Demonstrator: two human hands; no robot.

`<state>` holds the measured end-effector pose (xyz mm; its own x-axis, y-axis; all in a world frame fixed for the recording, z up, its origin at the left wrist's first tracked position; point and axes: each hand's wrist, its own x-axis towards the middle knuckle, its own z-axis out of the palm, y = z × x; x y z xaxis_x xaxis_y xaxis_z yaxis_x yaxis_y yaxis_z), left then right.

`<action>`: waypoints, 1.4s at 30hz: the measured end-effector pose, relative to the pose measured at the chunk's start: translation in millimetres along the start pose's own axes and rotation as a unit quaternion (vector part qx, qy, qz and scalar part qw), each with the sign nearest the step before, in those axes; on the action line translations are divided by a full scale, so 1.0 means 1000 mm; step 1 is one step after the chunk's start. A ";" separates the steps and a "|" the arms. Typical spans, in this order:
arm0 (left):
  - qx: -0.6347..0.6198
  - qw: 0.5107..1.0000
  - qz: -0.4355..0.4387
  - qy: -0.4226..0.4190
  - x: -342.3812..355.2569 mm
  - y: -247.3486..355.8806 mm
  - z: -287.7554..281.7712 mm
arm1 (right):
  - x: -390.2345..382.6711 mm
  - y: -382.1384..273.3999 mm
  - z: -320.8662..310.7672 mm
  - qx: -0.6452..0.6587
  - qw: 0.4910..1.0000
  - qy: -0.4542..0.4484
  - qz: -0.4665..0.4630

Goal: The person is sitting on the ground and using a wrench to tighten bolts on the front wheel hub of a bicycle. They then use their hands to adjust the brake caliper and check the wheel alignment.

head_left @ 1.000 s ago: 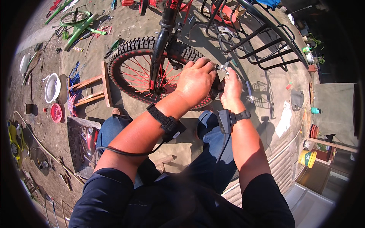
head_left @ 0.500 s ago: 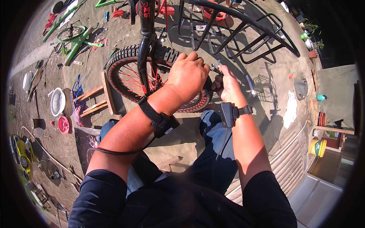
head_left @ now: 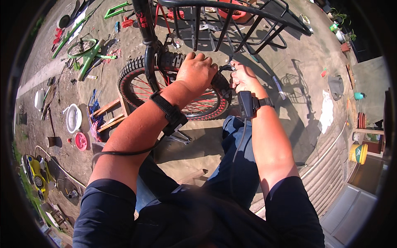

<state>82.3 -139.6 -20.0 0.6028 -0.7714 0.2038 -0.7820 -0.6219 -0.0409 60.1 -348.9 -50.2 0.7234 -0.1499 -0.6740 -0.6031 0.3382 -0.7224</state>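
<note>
The wheel (head_left: 142, 87) is on the far side of the knees, left of centre. Red lettering marks the black tube (head_left: 142, 20) beyond it. The left hand (head_left: 195, 73), back upward, curls its fingers at the tyre's right part; whether they hold anything, I cannot tell. The right hand (head_left: 243, 78) reaches straight out, fingers bunched narrow around a small metal part (head_left: 233, 66). Far right, a yellow bucket (head_left: 359, 154) carries a green label.

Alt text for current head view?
First-person view: the left hand is over a red-spoked bicycle wheel; beside it, the right hand is at a small metal part. Beyond is a black tubular rack; a white basin and green frame are at left.
</note>
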 end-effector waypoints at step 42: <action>-0.042 0.999 -0.007 0.019 -0.011 -0.013 -0.005 | -0.029 0.001 0.023 0.032 0.998 0.023 -0.053</action>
<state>85.1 -122.3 -16.9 0.6087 -0.7560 0.2407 -0.7849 -0.6181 0.0433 46.7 -323.3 -28.0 0.7651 -0.2292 -0.6018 -0.5002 0.3770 -0.7795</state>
